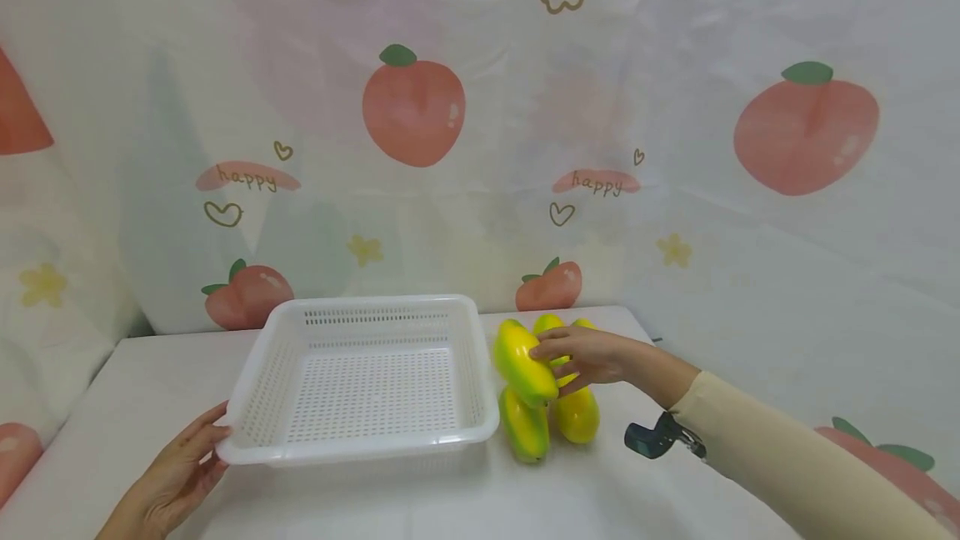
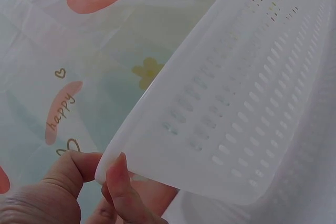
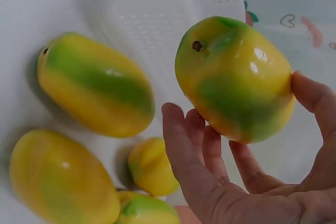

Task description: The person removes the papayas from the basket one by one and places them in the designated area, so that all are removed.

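Observation:
My right hand (image 1: 547,369) grips a yellow-green mango (image 1: 519,361), lifted just right of a white perforated basket (image 1: 360,432). In the right wrist view the mango (image 3: 233,77) sits between the thumb and curled fingers (image 3: 181,145). Several more mangoes lie on the table below: one (image 1: 523,433) by the basket's front right corner, one (image 1: 576,417) beside it, others (image 1: 547,323) behind the hand. My left hand (image 1: 213,440) holds the basket's front left corner; the left wrist view shows thumb and finger (image 2: 116,174) pinching its rim (image 2: 157,166). The basket is empty.
A white table (image 1: 420,498) carries everything. A peach-printed cloth (image 1: 480,148) hangs behind and drapes down both sides. A black wrist device (image 1: 660,437) sits on my right forearm. The loose mangoes (image 3: 94,85) cluster close to the basket's right wall.

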{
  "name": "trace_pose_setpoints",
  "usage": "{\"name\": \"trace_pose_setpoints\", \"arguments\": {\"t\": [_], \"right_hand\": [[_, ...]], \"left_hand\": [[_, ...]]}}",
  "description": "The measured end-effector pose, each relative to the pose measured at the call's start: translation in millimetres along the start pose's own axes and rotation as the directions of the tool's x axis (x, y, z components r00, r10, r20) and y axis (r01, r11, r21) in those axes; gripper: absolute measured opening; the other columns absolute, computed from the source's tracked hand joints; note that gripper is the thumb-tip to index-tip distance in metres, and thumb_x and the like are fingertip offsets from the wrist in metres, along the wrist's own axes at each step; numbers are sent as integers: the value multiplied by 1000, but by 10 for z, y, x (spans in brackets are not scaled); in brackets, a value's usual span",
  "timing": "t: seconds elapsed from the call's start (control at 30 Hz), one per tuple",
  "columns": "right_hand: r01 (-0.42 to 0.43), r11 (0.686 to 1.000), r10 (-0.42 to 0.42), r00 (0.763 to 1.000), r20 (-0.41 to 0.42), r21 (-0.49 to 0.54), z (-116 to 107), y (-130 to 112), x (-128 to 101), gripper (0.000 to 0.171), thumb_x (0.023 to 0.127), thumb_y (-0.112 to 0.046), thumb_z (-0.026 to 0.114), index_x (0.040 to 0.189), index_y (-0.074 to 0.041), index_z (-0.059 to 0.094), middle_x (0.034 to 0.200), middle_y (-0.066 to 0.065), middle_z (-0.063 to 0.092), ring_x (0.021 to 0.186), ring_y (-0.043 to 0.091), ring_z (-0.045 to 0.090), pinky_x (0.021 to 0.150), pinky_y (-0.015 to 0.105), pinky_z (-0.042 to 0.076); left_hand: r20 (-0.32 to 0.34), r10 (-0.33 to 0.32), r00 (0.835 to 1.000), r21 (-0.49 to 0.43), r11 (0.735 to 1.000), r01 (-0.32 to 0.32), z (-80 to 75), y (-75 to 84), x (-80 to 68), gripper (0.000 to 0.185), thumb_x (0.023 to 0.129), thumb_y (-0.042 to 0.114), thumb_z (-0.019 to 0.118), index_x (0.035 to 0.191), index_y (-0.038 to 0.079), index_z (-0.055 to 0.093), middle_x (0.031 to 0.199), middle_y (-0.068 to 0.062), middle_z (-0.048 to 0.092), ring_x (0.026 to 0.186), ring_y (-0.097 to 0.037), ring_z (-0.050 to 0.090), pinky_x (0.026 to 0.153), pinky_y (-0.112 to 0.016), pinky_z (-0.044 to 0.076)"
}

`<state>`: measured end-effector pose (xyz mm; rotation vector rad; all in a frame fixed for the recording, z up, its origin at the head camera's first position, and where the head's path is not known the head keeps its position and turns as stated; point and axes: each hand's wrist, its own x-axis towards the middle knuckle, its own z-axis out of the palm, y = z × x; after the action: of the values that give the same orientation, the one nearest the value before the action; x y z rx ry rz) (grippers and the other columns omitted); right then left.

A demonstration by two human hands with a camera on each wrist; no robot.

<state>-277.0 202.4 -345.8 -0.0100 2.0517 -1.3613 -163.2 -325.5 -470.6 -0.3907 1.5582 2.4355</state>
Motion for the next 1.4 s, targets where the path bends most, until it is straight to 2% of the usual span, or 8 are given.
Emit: {"name": "trace_pose_setpoints", "arguments": {"t": [0.37,0.57,0.77,1.1,1.27,1.4], "right_hand": [[-14,999,15,1000,-26,44,-231,263,-101,77,95,-29,62,152,1,20,144,23,39,124,42,53,92,55,55],[-21,998,24,999,-45,53,-347,346,-159,78,96,-29,59,152,3,16,145,25,39,125,42,52,94,53,54],[-48,996,53,996,-72,77,-469,437,-200,76,97,-29,58,152,3,17,145,26,37,121,38,54,94,52,55],[-83,995,89,988,-125,53,-656,648,-256,79,95,-30,61,152,3,16,142,26,39,119,39,55,93,50,56],[-89,994,97,982,-161,57,-757,754,-254,76,95,-30,63,150,2,22,139,25,42,114,36,58,91,50,57],[-104,992,115,976,-183,67,-835,848,-227,80,94,-30,65,151,3,19,141,28,39,114,38,58,91,50,57]], "left_hand": [[-32,-31,999,15,999,32,8,8,5,39,100,11,52,90,44,71,98,6,59,79,-4,61,67,-13,57],[-29,-35,999,2,999,35,8,8,9,39,100,11,52,90,44,71,98,6,59,80,-4,61,67,-13,57],[-29,-35,999,-8,999,35,10,11,12,39,99,11,52,91,44,72,98,6,59,79,-4,62,67,-14,57],[-32,-37,999,-8,999,37,23,30,2,39,100,11,52,91,43,71,98,7,60,81,-4,62,70,-14,58],[-26,-39,999,-13,999,39,24,28,-3,40,100,10,51,91,43,72,98,7,60,81,-5,62,70,-15,58],[-21,-40,999,-21,999,40,19,23,-7,39,100,11,51,92,43,72,98,7,60,81,-5,62,70,-15,58]]}}
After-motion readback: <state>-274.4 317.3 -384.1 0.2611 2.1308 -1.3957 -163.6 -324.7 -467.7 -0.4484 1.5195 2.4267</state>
